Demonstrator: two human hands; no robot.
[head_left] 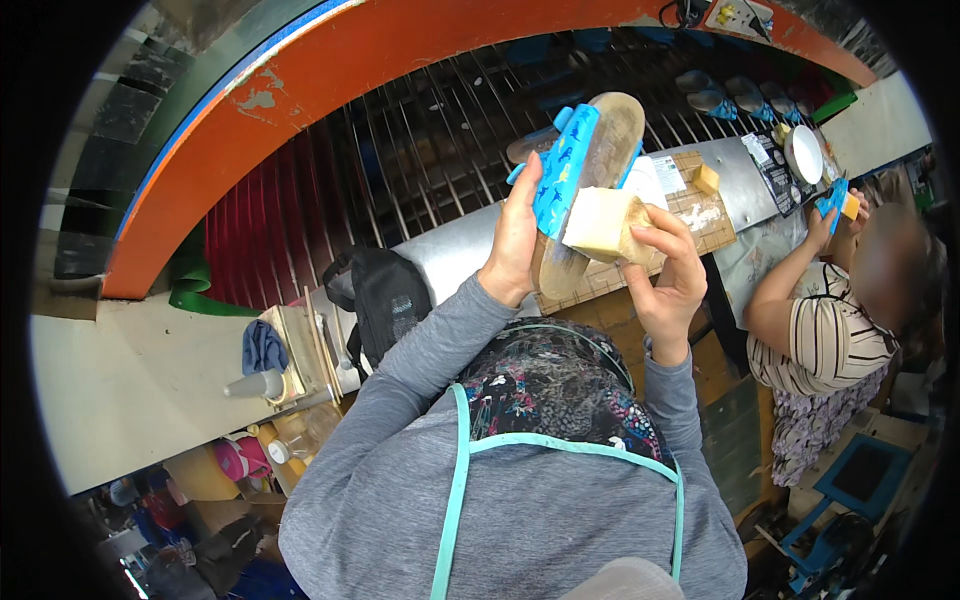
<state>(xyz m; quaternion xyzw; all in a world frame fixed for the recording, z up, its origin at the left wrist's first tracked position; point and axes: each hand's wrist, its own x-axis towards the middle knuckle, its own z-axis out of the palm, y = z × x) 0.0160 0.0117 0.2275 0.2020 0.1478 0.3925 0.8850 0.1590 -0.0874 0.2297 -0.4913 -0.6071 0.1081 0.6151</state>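
Above the metal worktop [450, 250] you hold up a blue-strapped sandal [585, 170], your left hand [515, 240] clasped round its left edge. Your right hand [672, 270] pinches a pale yellow sponge block [598, 224], pressing it against the sole.

Even daylight, soft shadows, sharp centre, fisheye bending, black vignetted corners

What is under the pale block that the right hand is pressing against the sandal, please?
Under the pale block lies the sandal's tan sole, beside its blue strap. The right hand holds the block; the left hand holds the sandal. The covered patch cannot be seen.
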